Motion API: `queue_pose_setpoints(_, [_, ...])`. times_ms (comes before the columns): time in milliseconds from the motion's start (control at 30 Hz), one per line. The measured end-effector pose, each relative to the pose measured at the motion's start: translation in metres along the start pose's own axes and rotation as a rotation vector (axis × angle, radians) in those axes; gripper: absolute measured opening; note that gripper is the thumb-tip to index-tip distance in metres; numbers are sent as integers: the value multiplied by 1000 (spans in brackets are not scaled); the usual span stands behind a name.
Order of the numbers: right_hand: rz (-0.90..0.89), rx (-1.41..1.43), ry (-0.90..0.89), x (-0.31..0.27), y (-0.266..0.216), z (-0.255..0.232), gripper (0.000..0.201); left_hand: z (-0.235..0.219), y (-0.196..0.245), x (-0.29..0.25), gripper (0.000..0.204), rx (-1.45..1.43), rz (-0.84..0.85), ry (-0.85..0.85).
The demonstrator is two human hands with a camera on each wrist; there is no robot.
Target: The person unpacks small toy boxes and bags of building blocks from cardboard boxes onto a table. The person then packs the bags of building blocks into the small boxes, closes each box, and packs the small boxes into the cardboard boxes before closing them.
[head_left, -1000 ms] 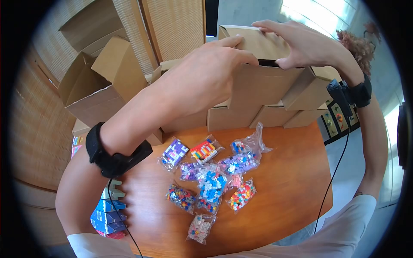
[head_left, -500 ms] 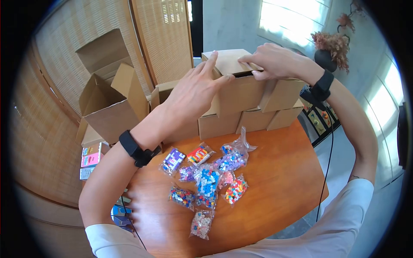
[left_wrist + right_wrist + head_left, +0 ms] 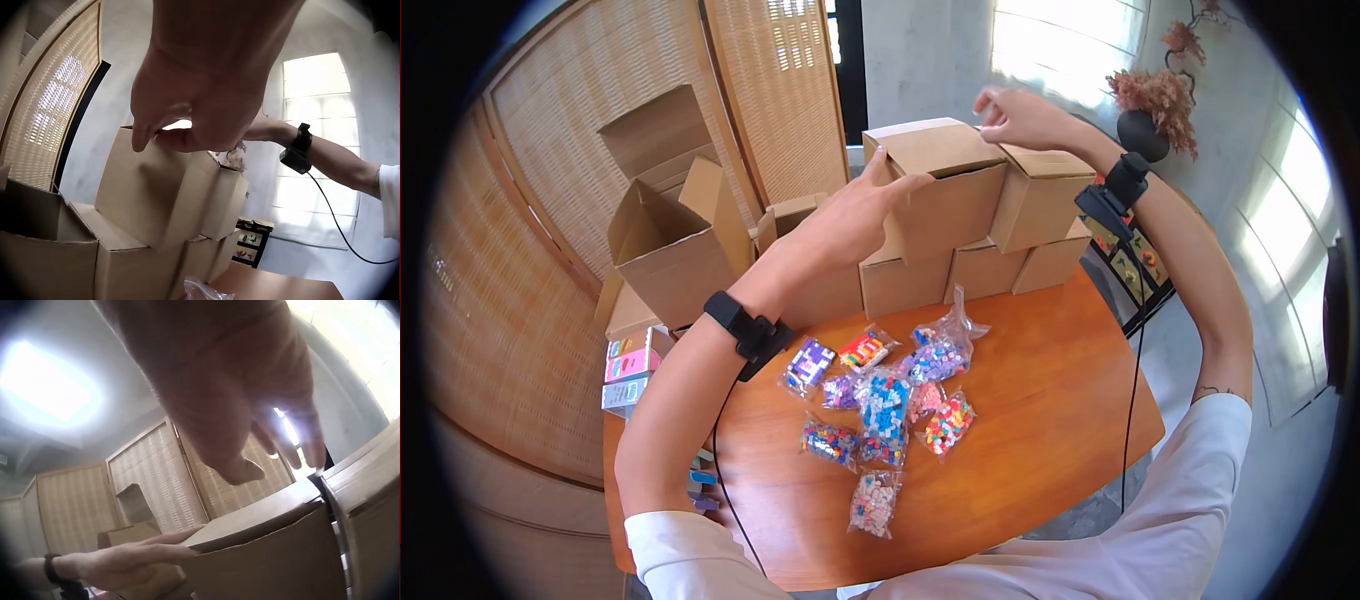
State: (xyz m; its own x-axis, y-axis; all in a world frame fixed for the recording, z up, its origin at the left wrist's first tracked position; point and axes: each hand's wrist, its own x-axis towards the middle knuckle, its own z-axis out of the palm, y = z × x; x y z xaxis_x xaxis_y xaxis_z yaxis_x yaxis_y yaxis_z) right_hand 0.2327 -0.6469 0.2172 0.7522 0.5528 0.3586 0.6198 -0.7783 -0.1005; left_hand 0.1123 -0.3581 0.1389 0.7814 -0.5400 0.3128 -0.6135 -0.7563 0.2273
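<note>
An upper cardboard box (image 3: 952, 215) stands on lower boxes, its top flap folded down with a dark gap along the front edge. My left hand (image 3: 852, 218) rests at its left corner, thumb and a finger extended against it; the right wrist view shows that hand's fingers (image 3: 164, 549) straight along the box (image 3: 269, 572). My right hand (image 3: 1032, 120), empty and with loosely bent fingers, hovers above the back right of the box. From the left wrist view, my left hand (image 3: 203, 94) is over the box (image 3: 140, 181), its fingertips partly hidden.
Another upper box (image 3: 1040, 205) adjoins on the right. Lower boxes (image 3: 905, 285) line the table's back, and an open box (image 3: 675, 270) stands at left. Several bags of colourful bricks (image 3: 885, 405) lie mid-table (image 3: 1040, 430). A cable (image 3: 1138, 390) hangs from the right wrist.
My right hand has lifted off the box top and moved up and back. My left hand remains at the left corner. The head view has shifted, showing more of the room.
</note>
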Motion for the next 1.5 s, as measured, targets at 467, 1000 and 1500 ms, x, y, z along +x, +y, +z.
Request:
queue_pose_setpoints(467, [769,592,-164,10,-21,-1,48,1,-1,-5,96,-25,0,-36])
queue_pose_setpoints(1000, [104,739,-159,3,-42,10,41,7,-1,45,70,664,283,280])
queue_pose_setpoints(1500, [-541,-813,149,-6,-44,32,16,-26,-8,36,13,1187,462,284])
